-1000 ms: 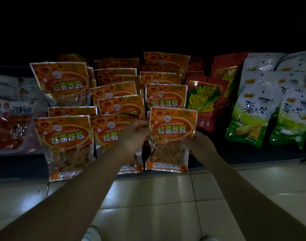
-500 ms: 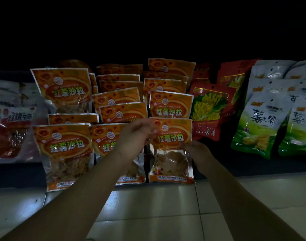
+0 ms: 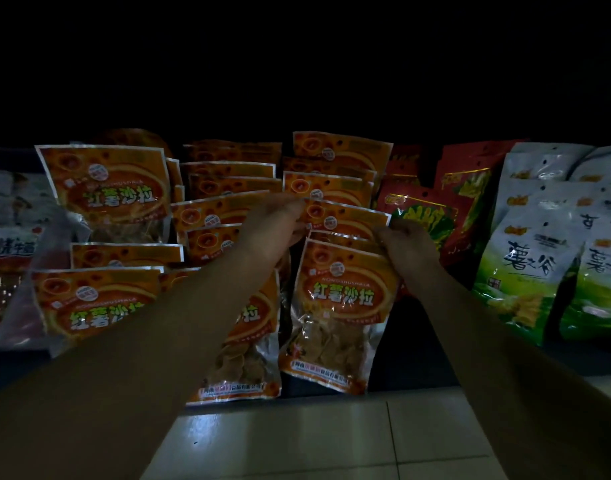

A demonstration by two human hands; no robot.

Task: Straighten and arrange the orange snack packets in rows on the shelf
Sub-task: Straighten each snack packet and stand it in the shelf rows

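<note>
An orange snack packet [image 3: 347, 220] is grasped at its two upper corners: the left corner is pinched by the left hand [image 3: 273, 230], and the right corner is held by the curled fingers of the right hand [image 3: 406, 242]. The packet is thus found between the hands, second from the front in a column on the dark shelf [image 3: 411, 341]. Just below the hands, nearer the person, the front packet [image 3: 342, 306] of that column is seen slightly tilted, with its upper edge tucked beneath the held one. Beyond the hands, further packets of the same column are overlapped towards the back. To the left of the left hand, other orange packets [image 3: 106, 192] are laid in two more columns, partly covered by the left forearm. To the right of the right hand, red packets [image 3: 422, 216] are placed close by, and white and green packets [image 3: 526, 282] further off. A tiled floor [image 3: 332, 441] is seen under the forearms
</note>
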